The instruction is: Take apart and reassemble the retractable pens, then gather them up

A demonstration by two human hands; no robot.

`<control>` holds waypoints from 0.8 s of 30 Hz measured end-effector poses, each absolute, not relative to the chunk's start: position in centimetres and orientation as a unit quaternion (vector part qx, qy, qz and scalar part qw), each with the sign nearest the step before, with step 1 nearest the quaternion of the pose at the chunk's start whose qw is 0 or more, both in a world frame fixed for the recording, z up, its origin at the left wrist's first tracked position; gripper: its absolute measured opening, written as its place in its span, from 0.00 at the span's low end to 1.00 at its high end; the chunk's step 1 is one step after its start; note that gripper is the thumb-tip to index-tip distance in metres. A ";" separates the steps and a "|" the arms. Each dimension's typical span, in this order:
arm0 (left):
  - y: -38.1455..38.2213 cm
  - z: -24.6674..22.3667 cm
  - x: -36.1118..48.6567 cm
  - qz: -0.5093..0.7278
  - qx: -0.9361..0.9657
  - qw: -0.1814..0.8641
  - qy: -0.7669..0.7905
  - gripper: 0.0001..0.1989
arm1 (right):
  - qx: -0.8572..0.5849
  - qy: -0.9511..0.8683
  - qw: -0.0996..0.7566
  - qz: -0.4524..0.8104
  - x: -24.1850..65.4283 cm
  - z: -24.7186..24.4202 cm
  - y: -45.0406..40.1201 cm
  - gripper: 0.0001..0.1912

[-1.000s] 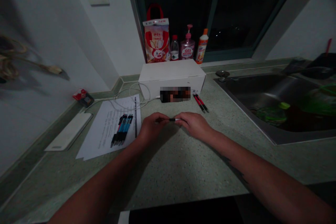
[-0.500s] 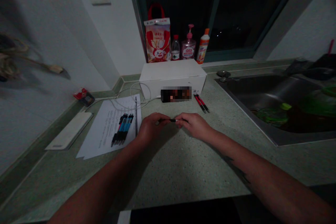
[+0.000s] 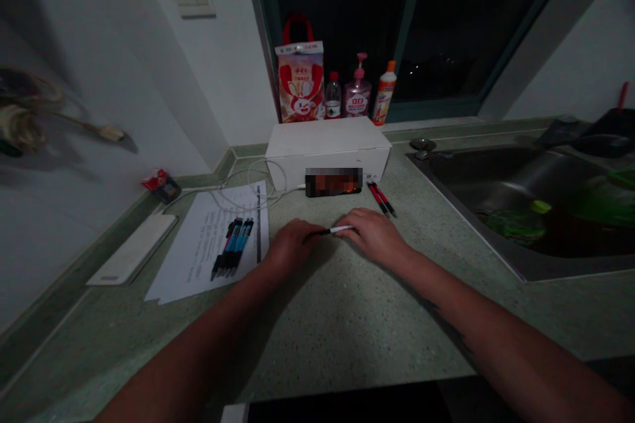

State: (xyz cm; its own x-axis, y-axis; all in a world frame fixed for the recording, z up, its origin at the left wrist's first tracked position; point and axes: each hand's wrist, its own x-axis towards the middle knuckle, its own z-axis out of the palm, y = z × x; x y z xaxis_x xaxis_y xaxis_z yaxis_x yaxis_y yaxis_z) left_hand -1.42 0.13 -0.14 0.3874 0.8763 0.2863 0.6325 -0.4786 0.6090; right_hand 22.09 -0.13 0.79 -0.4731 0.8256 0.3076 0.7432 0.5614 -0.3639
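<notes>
A slim pen (image 3: 339, 229), dark at its left end and white at its right, lies level between my two hands above the counter. My left hand (image 3: 292, 244) is closed on the dark end. The fingers of my right hand (image 3: 374, 234) are bent around the white end, with the thumb below it. To the left, several blue and black pens (image 3: 235, 244), a red one among them, lie on printed paper sheets (image 3: 198, 238). Beyond my right hand, two red and black pens (image 3: 381, 199) lie side by side.
Behind my hands, a phone (image 3: 333, 182) on a white cable leans against a white box (image 3: 327, 139). Bottles (image 3: 357, 94) and a printed bag (image 3: 300, 82) stand behind the box. A metal sink (image 3: 496, 238) is at right; a white flat case (image 3: 131, 251) lies at left.
More of the pen's white part now shows between my hands, as my right fingers have shifted and loosened along it. The view has tilted slightly.
</notes>
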 end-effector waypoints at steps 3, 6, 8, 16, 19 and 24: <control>0.2 0.2 -1.7 0.330 0.800 0.193 0.462 0.09 | -0.474 -0.834 0.244 0.141 21.8 0.8 -0.3 0.09; 0.4 0.3 -1.9 0.350 0.803 0.186 0.446 0.08 | -0.493 -0.809 0.256 0.193 21.7 0.6 -0.3 0.09; 0.4 0.3 -2.0 0.345 0.811 0.174 0.438 0.09 | -0.499 -0.796 0.262 0.223 21.6 0.5 -0.3 0.08; -0.4 0.9 -1.3 0.285 0.797 0.158 0.508 0.12 | -0.511 -0.734 0.361 0.265 22.0 0.0 0.8 0.08; -0.7 1.0 -0.9 0.256 0.779 0.182 0.543 0.14 | -0.509 -0.650 0.448 0.343 22.1 -0.5 1.7 0.14; -1.6 0.2 0.3 0.244 0.757 0.330 0.509 0.14 | -0.414 -0.539 0.556 0.478 21.5 -0.1 1.8 0.22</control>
State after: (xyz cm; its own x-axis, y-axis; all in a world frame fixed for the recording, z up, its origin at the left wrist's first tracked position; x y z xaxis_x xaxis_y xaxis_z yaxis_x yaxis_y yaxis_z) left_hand 0.29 -1.63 0.16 0.3621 0.9315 0.0343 0.6091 -0.2643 0.7477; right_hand 21.50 1.81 -0.06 -0.0376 0.9783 0.2039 -0.0852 0.2001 -0.9761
